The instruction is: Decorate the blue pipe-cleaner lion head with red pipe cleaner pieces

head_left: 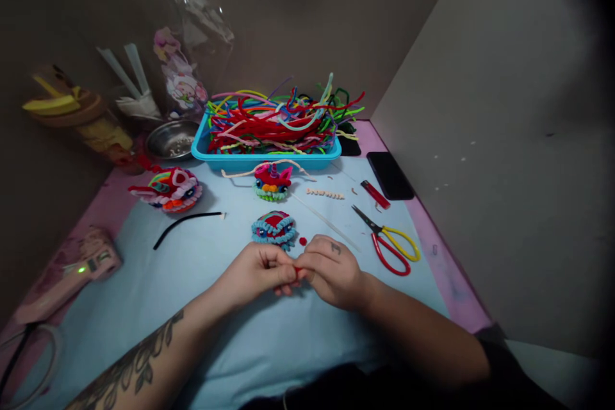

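My left hand and my right hand meet above the cloth, fingertips pinched together. Between them shows a small red piece of pipe cleaner, mostly hidden by the fingers. Just beyond lies a small red round coil. A blue and red pipe-cleaner lion head sits right behind my left hand. Farther back stands a second, red and green head, with a pale stem lying behind it. A larger pink and red one rests at the left.
Behind stands a blue tray heaped with colourful pipe cleaners. Scissors, a red lighter and a black phone lie right. A thin white stick and twisted beige piece lie centrally. Left are a black stem, power strip and metal bowl.
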The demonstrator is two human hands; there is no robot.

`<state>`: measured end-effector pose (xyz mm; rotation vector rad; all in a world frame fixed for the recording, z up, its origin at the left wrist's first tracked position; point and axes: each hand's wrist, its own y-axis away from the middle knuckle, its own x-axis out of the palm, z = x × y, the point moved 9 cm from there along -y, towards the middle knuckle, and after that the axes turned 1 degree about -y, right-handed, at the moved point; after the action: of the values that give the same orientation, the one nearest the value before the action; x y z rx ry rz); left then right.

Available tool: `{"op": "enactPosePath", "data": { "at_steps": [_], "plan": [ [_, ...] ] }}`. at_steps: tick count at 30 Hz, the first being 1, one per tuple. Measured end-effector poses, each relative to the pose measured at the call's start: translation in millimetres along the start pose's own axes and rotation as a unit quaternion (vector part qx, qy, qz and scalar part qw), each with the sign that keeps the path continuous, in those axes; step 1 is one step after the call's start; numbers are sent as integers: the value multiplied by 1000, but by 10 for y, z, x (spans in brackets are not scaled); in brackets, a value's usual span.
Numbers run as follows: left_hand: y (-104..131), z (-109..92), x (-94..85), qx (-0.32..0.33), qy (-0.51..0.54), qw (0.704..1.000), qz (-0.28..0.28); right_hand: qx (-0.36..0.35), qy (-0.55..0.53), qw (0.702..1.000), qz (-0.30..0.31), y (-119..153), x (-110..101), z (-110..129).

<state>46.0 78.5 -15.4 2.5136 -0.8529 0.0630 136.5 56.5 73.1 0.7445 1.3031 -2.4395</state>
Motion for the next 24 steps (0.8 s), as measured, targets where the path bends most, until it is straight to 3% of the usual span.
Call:
{"op": "enactPosePath", "data": {
  "at_steps": [3, 9, 13, 17, 24],
  "plan": [
    [-5, 24, -7, 3, -4, 1000, 0, -13, 17, 1000, -7, 28, -3, -7],
    [12, -99, -69, 69, -15, 997, -39, -17, 39, 999, -21, 55, -22, -46],
    [42, -217, -57, 99, -44, 993, -38, 9, -44, 998, -35, 14, -24, -63],
    [56, -213, -25, 86, -29, 996, -14, 48, -150, 986, -45, -29, 6, -93],
    [81, -213, -15, 87, -27, 996, -19, 58, -176, 982, -39, -20, 38, -106]
  ]
}}
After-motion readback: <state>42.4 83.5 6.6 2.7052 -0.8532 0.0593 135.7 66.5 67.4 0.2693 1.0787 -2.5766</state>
